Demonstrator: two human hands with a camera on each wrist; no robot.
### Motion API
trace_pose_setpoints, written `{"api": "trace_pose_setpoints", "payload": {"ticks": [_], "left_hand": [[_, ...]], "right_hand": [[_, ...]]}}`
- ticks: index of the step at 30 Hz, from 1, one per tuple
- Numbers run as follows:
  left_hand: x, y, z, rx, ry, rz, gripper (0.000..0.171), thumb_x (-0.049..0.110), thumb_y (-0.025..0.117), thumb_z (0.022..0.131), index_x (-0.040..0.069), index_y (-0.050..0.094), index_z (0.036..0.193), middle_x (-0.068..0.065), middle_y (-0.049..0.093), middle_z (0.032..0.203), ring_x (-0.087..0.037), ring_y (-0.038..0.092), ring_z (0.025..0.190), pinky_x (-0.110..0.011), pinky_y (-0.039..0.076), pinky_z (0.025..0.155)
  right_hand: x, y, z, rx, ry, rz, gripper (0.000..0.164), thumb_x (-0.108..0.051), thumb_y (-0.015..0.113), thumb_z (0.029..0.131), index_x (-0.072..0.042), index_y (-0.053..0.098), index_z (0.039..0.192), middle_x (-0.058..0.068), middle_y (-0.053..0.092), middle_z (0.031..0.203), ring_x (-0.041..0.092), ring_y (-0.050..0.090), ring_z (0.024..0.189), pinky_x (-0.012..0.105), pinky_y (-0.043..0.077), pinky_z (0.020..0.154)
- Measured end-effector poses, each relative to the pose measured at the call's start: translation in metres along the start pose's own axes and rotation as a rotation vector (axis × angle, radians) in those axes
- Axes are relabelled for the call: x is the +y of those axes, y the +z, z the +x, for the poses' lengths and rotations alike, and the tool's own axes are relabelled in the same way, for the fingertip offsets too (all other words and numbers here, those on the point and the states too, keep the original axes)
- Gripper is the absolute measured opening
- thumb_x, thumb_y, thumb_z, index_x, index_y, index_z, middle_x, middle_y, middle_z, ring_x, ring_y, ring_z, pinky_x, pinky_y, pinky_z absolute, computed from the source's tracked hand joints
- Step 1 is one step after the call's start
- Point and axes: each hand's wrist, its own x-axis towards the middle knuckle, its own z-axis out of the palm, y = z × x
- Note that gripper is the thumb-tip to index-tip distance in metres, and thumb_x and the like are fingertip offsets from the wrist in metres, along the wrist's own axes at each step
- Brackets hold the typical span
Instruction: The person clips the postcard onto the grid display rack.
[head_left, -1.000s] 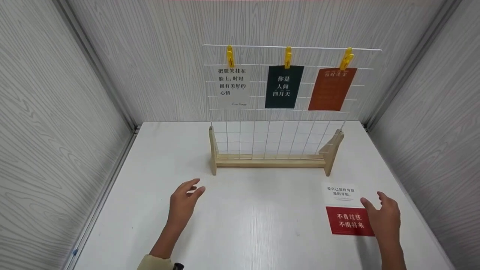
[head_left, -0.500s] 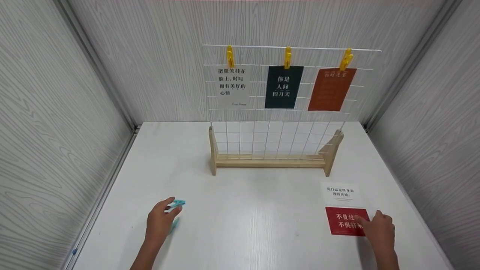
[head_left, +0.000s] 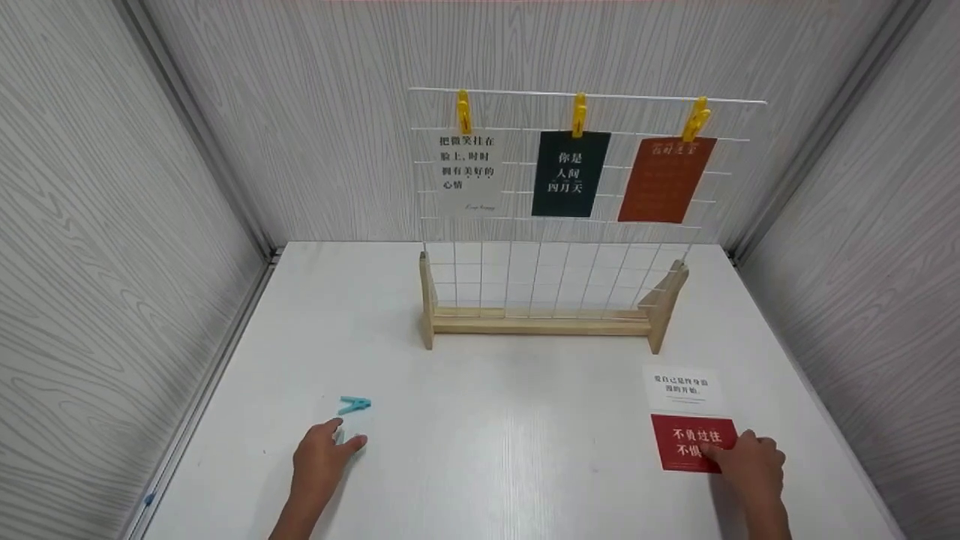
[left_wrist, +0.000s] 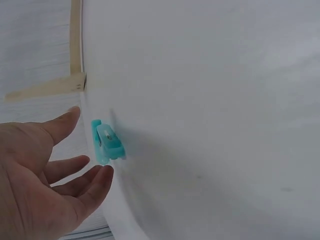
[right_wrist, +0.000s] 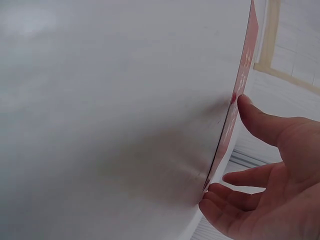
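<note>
My left hand (head_left: 319, 459) is spread, thumb well away from the fingers, nothing gripped; a turquoise clip (head_left: 355, 405) lies on the desk (head_left: 487, 420) just beyond the fingertips, with more turquoise half hidden behind that hand, can't tell if a second one; my right hand (head_left: 752, 463) sits at the right edge of the red card (head_left: 679, 442), thumb over its printed face, fingers apart at the rim, no firm pinch that I can see; card lies flat beside the white card (head_left: 682, 391); I'd guess it's light, bendy, easily creased, slick to slide, so best taken by that overhanging-free right edge; clip looks like light, stiff, sprung plastic, best squeezed at its splayed legs.
</note>
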Motion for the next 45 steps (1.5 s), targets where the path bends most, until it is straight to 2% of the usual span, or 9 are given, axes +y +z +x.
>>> {"api": "trace_pose_setpoints", "payload": {"ticks": [7,13,18,26,29,34,36,40,45], "left_hand": [[0.004,0.010,0.000,0.001,0.008,0.053,0.059,0.019,0.078,0.088,-0.011,0.056,0.133,-0.027,0.061,0.121,-0.045,0.056,0.121,-0.053,0.049,0.102],[0.007,0.014,-0.002,0.039,0.058,0.088,0.048,0.017,0.078,0.088,-0.009,0.062,0.124,-0.022,0.062,0.110,-0.040,0.060,0.109,-0.051,0.052,0.095],[0.008,0.018,-0.001,0.083,0.125,0.114,0.034,0.015,0.077,0.088,-0.006,0.068,0.112,-0.018,0.063,0.101,-0.036,0.062,0.098,-0.048,0.053,0.087],[0.009,0.018,0.002,0.118,0.178,0.077,0.008,0.006,0.075,0.088,0.000,0.076,0.094,-0.014,0.067,0.092,-0.031,0.067,0.092,-0.045,0.055,0.081],[0.012,0.015,0.001,0.101,0.169,0.057,0.010,0.006,0.072,0.090,0.000,0.076,0.097,-0.015,0.069,0.096,-0.036,0.068,0.098,-0.048,0.055,0.085],[0.019,0.010,-0.002,0.086,0.158,0.069,0.019,0.012,0.073,0.091,0.003,0.074,0.107,-0.020,0.070,0.115,-0.042,0.063,0.117,-0.053,0.053,0.094],[0.022,0.008,-0.003,0.090,0.161,0.067,0.022,0.014,0.074,0.090,0.004,0.074,0.110,-0.020,0.069,0.120,-0.042,0.062,0.120,-0.053,0.053,0.094],[0.027,0.003,-0.004,0.085,0.174,-0.002,0.029,0.016,0.074,0.091,0.004,0.072,0.117,-0.017,0.068,0.120,-0.035,0.065,0.111,-0.047,0.055,0.091],[0.034,-0.003,-0.006,0.034,0.174,-0.113,0.040,0.016,0.072,0.092,-0.001,0.066,0.127,-0.014,0.066,0.116,-0.025,0.065,0.103,-0.039,0.056,0.087]], "right_hand": [[-0.003,0.001,0.002,-0.008,-0.037,-0.013,0.068,-0.028,0.074,0.090,0.025,0.045,0.120,0.040,0.051,0.102,0.049,0.048,0.094,0.052,0.047,0.074],[-0.005,-0.003,0.002,-0.014,-0.051,0.007,0.062,-0.022,0.076,0.087,0.023,0.049,0.119,0.036,0.060,0.097,0.046,0.055,0.088,0.047,0.047,0.069],[-0.002,-0.005,0.002,-0.010,-0.036,0.058,0.059,-0.018,0.076,0.085,0.024,0.050,0.119,0.036,0.063,0.097,0.044,0.062,0.083,0.042,0.050,0.063],[0.002,-0.003,0.005,-0.019,0.008,0.113,0.071,-0.016,0.075,0.086,0.026,0.040,0.132,0.043,0.047,0.117,0.051,0.054,0.101,0.056,0.051,0.082],[0.002,-0.005,0.006,-0.043,0.015,0.139,0.074,-0.017,0.075,0.087,0.024,0.036,0.135,0.043,0.045,0.121,0.053,0.053,0.108,0.057,0.050,0.084],[0.001,-0.009,0.007,-0.078,0.006,0.162,0.076,-0.018,0.074,0.089,0.024,0.033,0.137,0.044,0.048,0.127,0.055,0.054,0.115,0.058,0.051,0.087],[0.000,-0.010,0.007,-0.085,0.008,0.169,0.076,-0.018,0.073,0.090,0.024,0.033,0.138,0.044,0.049,0.128,0.054,0.054,0.115,0.057,0.051,0.087],[-0.001,-0.011,0.006,-0.098,0.012,0.181,0.076,-0.018,0.073,0.090,0.024,0.032,0.138,0.043,0.049,0.130,0.054,0.055,0.116,0.056,0.051,0.087],[-0.003,-0.012,0.004,-0.098,-0.004,0.196,0.073,-0.017,0.071,0.092,0.023,0.031,0.139,0.042,0.050,0.127,0.052,0.055,0.114,0.055,0.051,0.087]]}}
